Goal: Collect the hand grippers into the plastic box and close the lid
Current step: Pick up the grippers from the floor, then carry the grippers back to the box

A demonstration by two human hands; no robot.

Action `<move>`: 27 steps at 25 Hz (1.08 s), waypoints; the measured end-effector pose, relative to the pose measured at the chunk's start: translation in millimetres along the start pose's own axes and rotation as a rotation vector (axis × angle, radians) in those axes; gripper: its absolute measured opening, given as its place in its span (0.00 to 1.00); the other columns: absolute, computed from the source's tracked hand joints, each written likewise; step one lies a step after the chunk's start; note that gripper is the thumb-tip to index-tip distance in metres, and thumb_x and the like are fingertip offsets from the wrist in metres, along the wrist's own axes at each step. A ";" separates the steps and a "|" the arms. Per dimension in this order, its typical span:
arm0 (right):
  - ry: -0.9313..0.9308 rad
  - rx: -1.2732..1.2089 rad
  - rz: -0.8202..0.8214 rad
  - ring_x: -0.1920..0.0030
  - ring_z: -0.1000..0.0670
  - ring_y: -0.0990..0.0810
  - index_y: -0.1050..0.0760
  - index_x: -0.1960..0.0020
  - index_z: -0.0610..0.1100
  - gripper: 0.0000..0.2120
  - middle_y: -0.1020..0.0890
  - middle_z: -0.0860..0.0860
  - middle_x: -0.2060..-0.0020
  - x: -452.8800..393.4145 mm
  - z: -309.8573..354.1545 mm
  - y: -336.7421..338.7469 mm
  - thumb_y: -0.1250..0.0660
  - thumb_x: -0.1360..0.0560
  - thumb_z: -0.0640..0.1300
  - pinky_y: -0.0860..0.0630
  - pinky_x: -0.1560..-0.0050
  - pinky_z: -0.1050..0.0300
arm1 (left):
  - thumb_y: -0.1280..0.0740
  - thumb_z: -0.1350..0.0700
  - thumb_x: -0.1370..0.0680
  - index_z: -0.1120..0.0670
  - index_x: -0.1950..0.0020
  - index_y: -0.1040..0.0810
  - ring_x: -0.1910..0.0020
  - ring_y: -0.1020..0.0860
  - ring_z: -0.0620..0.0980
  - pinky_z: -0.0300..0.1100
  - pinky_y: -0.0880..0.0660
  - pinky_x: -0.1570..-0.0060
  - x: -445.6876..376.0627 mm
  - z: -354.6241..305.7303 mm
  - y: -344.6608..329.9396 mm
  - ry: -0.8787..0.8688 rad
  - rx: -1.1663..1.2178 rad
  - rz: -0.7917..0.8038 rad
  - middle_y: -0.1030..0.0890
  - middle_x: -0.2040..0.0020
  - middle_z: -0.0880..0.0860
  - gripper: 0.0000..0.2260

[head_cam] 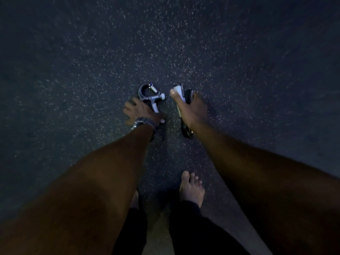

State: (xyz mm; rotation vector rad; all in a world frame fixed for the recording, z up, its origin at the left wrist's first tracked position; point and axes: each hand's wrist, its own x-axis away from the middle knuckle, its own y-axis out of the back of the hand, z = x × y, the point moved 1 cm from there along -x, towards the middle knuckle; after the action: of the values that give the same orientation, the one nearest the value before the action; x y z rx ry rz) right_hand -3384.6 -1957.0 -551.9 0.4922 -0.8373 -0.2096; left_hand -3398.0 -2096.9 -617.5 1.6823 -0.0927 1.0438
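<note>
Item 1, nearest: my bare foot [191,188] stood on the dark speckled floor [257,70].

Item 2: my left hand [141,111] gripped one hand gripper [151,97] by its handles. Long axis ran away from me, spring loop at the far end.

Item 3: my right hand [191,107], thumb laid along the white handle, held a second hand gripper [181,100]. Long axis likewise ran away from me, one end by my wrist.

Item 4: plastic box, not in view.

Risk: dim light and both hands full; a loose grip could drop either one onto my toes.
</note>
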 end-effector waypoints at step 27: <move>0.841 -0.522 -0.175 0.63 0.53 0.17 0.21 0.55 0.51 0.31 0.15 0.52 0.59 544.8 705.1 432.8 0.45 0.30 0.77 0.19 0.47 0.39 | 0.38 0.65 0.23 0.57 0.48 0.31 0.61 0.27 0.51 0.47 0.29 0.54 569.9 -64.6 918.5 -1.030 1.255 -0.182 0.26 0.60 0.52 0.06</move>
State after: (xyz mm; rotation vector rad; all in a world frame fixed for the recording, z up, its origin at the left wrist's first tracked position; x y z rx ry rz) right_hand -3563.6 -2016.6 420.6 0.1227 0.0951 -0.3359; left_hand -3583.3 -2165.3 447.2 3.1466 0.0819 -0.1490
